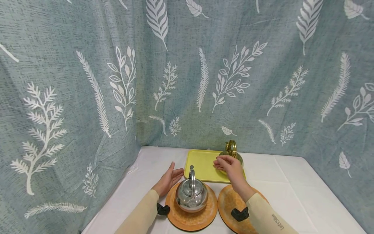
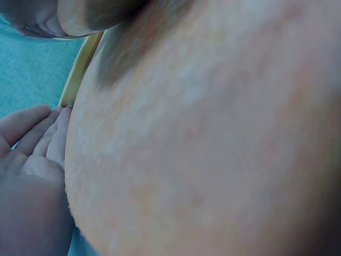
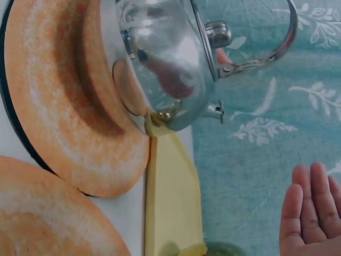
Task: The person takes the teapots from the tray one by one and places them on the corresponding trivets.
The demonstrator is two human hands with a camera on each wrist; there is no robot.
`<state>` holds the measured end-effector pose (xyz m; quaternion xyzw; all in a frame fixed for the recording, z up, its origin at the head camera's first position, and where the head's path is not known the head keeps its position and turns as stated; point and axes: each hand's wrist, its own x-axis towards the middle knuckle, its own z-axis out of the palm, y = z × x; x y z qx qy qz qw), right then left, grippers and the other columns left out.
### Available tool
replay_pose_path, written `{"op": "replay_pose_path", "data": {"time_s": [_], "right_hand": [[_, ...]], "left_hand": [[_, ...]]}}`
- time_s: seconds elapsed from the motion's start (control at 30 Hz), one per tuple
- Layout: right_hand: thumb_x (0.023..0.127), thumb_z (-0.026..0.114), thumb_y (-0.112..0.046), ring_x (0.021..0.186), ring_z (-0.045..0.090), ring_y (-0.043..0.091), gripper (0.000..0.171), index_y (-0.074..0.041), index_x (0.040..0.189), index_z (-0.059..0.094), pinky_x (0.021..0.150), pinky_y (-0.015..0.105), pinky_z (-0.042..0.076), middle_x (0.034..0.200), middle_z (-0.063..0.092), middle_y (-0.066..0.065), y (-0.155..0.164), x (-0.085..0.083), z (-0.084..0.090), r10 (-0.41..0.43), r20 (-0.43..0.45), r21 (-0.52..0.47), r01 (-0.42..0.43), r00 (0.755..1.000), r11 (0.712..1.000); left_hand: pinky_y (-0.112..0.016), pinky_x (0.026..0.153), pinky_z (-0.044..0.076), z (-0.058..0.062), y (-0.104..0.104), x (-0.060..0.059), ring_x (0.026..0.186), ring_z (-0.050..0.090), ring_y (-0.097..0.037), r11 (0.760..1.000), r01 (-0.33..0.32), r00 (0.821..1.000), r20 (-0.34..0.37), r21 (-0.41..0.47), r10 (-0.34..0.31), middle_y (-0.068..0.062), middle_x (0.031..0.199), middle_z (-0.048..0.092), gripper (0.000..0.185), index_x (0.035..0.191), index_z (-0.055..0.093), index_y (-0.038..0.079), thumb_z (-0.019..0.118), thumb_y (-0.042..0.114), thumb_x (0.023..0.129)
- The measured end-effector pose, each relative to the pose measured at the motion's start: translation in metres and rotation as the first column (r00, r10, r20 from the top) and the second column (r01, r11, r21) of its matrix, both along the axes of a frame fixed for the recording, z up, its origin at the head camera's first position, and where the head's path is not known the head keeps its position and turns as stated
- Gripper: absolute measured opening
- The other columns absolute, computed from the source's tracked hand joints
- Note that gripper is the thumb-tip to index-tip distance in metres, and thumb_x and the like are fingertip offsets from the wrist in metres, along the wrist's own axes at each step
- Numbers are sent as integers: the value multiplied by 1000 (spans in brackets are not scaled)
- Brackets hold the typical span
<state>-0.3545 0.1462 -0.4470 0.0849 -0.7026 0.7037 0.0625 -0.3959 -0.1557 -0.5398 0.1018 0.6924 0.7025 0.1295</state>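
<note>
A silver kettle (image 1: 192,195) with an upright handle stands on the left round orange mat (image 1: 208,213). My left hand (image 1: 168,181) is just left of it, fingers extended and holding nothing. The left wrist view shows that hand (image 2: 37,146) at the mat's edge. Farther back, a gold kettle (image 1: 239,159) stands at the right end of a yellow tray (image 1: 201,162). My right hand (image 1: 229,166) is raised in front of it, hiding part of its body. In the right wrist view the right hand's fingers (image 3: 319,205) are extended, with nothing in them.
A second round orange mat (image 1: 229,206) lies to the right, partly under my right forearm in the head view. White cloth (image 1: 287,191) covers the table. A blue-green curtain (image 1: 181,81) with white leaves hangs behind and along the sides. Black bands (image 1: 240,214) sit at both wrists.
</note>
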Motion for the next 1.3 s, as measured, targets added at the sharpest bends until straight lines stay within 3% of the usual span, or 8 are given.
{"op": "replay_pose_path", "data": {"time_s": [0.27, 0.5, 0.67, 0.77, 1.03, 1.3], "right_hand": [[112, 66, -15, 100, 78, 24, 30, 8, 130, 70, 91, 34, 66, 114, 76, 20, 8, 2, 5, -30, -5, 12, 30, 1000, 999], [112, 65, -15, 102, 77, 28, 28, 7, 128, 70, 90, 34, 67, 118, 75, 25, 15, 0, -1, -49, -6, 13, 50, 999, 999], [112, 65, -13, 104, 77, 34, 25, 6, 127, 71, 92, 38, 67, 118, 74, 27, 20, -1, 0, -59, -10, 15, 59, 998, 998], [112, 66, -16, 103, 77, 31, 30, 8, 129, 70, 93, 38, 66, 118, 75, 25, 24, -1, 4, -64, -16, 29, 64, 998, 998], [113, 64, -17, 106, 76, 32, 35, 11, 134, 66, 94, 39, 66, 119, 75, 23, 34, -2, 5, -83, -11, 47, 83, 997, 995], [114, 62, -16, 102, 78, 25, 37, 12, 138, 63, 95, 38, 66, 121, 76, 22, 43, -1, 8, -98, -1, 34, 98, 995, 995]], "left_hand": [[-45, 132, 30, -1, -1, -1, 158, 31, -43, 1000, -1, 1000, 11, 26, 1, -33, 168, 34, 119, 160, 36, -17, 31, 86, 102], [-45, 132, 30, -2, 0, -2, 158, 30, -44, 1000, 4, 1000, 3, 27, -4, -34, 168, 34, 113, 160, 35, -18, 27, 81, 107], [-46, 132, 30, -3, 0, -2, 158, 32, -44, 1000, 1, 1000, 0, 22, -1, -34, 167, 35, 121, 159, 36, -18, 30, 87, 101], [-47, 132, 30, -4, 0, -4, 158, 32, -44, 1000, 3, 1000, -3, 25, -3, -34, 167, 34, 124, 159, 36, -19, 31, 89, 99], [-45, 131, 30, -3, -1, -4, 158, 31, -44, 1000, 6, 1000, 3, 26, -6, -34, 168, 34, 113, 160, 35, -18, 26, 81, 106], [-46, 132, 30, -2, -1, -3, 158, 31, -43, 1000, 6, 1000, 4, 21, -6, -33, 168, 34, 119, 160, 35, -17, 29, 86, 102]]}}
